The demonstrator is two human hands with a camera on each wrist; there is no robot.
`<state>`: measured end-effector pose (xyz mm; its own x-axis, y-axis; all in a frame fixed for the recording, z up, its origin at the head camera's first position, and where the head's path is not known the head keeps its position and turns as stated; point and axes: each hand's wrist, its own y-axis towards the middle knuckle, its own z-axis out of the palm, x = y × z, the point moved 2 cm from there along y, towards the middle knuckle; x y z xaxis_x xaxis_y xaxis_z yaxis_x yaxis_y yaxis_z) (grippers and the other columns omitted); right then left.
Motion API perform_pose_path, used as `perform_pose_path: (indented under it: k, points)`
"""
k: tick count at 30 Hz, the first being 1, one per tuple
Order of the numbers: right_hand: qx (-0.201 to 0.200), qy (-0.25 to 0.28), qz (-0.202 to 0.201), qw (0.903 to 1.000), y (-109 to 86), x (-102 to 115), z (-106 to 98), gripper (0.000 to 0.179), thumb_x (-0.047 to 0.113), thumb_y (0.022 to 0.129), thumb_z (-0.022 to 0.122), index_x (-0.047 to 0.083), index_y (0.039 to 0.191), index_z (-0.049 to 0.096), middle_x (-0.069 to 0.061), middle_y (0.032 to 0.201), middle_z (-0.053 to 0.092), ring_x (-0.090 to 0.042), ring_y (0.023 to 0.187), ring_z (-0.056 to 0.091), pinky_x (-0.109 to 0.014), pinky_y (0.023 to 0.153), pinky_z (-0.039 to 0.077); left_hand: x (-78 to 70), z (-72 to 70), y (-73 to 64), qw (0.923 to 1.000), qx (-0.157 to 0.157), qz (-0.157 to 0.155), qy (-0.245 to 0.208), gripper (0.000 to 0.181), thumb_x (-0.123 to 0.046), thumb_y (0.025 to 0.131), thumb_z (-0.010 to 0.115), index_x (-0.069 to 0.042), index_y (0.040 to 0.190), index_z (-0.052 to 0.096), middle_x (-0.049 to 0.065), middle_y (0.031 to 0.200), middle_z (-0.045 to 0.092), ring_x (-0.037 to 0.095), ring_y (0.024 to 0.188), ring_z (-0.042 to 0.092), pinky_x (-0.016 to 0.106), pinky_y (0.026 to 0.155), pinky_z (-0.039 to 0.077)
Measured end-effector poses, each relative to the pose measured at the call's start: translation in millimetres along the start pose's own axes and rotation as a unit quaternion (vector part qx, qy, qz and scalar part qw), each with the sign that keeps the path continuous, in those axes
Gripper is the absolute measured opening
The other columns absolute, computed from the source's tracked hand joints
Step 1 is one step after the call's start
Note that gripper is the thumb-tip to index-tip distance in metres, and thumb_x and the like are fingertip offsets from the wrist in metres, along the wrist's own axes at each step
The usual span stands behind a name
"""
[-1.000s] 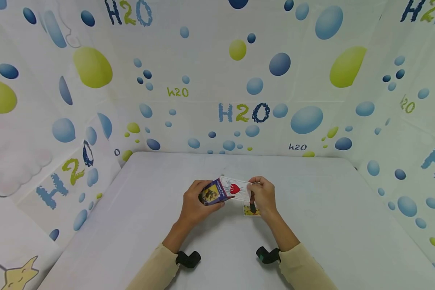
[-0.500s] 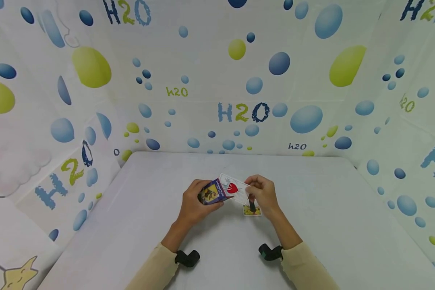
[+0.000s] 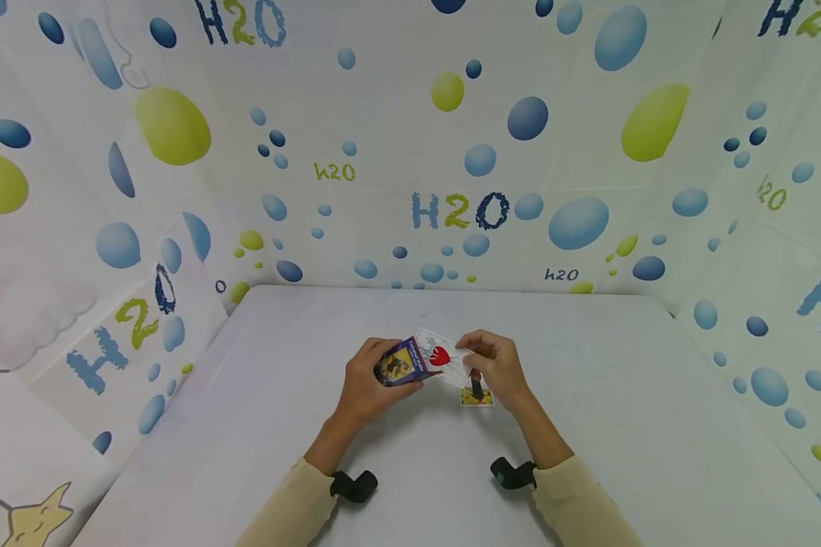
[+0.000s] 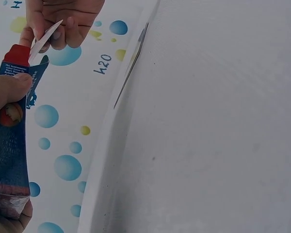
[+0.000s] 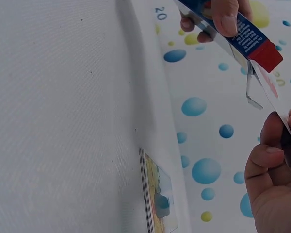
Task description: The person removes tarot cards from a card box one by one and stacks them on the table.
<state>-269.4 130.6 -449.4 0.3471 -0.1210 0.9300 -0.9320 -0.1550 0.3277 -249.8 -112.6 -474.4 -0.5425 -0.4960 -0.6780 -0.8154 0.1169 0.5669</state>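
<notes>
My left hand (image 3: 372, 380) grips a purple-blue card box (image 3: 402, 362) with a yellow picture on its front, its end pointing right. A white card with a red heart (image 3: 440, 355) sticks out of that end. My right hand (image 3: 499, 365) pinches the card near its outer edge, between thumb and fingers. In the left wrist view the box (image 4: 12, 145) shows a red end part, and the card (image 4: 44, 40) slants out of it toward the right hand. Below the right hand, a small stack of picture cards (image 5: 157, 199) lies on the table, partly covered by that hand in the head view.
The white table (image 3: 301, 334) extends around both hands. A backdrop (image 3: 383, 99) printed with bubbles and H2O lettering rises at the back and sides. Each wrist carries a black camera, the left (image 3: 354, 488) and the right (image 3: 511, 473).
My right fingers have shifted slightly left along the card, and its outer end has tilted down. More of the picture cards beneath shows. The left hand and box have hardly moved.
</notes>
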Motion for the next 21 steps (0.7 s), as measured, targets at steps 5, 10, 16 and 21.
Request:
perform_pose_path:
  k: [5, 10, 16, 21]
  points:
    - [0.026, -0.023, -0.014, 0.9993, -1.5, 3, 2, 0.025, -0.007, 0.09, 0.056, 0.002, 0.101, 0.077, -0.017, 0.105, 0.073, -0.045, 0.059, 0.051, -0.032, 0.052, 0.052, -0.5, -0.4, 0.5, 1.0, -0.001, 0.005, 0.0, 0.07, -0.031, 0.07, 0.095, -0.016, 0.131, 0.065, -0.001, 0.123, 0.061, 0.017, 0.112, 0.058, 0.04, 0.096, 0.054]
    - [0.04, -0.047, -0.033, 0.9975, -3.1, 5, 8, 0.03, -0.011, 0.088, 0.056, 0.0, 0.105, 0.077, -0.02, 0.113, 0.071, -0.031, 0.051, 0.047, -0.027, 0.047, 0.045, 0.0, 0.1, 0.3, 1.0, -0.004, 0.009, -0.001, 0.069, -0.031, 0.07, 0.095, -0.016, 0.13, 0.065, -0.002, 0.123, 0.06, 0.016, 0.112, 0.058, 0.04, 0.096, 0.054]
    - [0.043, -0.083, -0.04, 0.9948, -5.4, 4, 12, 0.033, -0.009, 0.085, 0.059, 0.005, 0.106, 0.078, -0.014, 0.123, 0.071, -0.026, 0.093, 0.062, -0.022, 0.066, 0.05, -0.7, 2.7, -0.6, 0.9998, 0.007, 0.018, -0.008, 0.068, -0.03, 0.071, 0.095, -0.016, 0.13, 0.065, -0.001, 0.123, 0.06, 0.016, 0.113, 0.058, 0.039, 0.096, 0.054]
    - [0.043, -0.087, -0.056, 0.9937, -4.8, 5, 13, 0.029, -0.007, 0.088, 0.059, 0.006, 0.105, 0.079, -0.011, 0.114, 0.075, -0.03, 0.104, 0.067, -0.024, 0.08, 0.054, -0.7, 3.1, -1.4, 0.9997, 0.005, 0.022, -0.005, 0.069, -0.03, 0.07, 0.095, -0.015, 0.13, 0.065, -0.001, 0.123, 0.06, 0.016, 0.112, 0.058, 0.039, 0.096, 0.055]
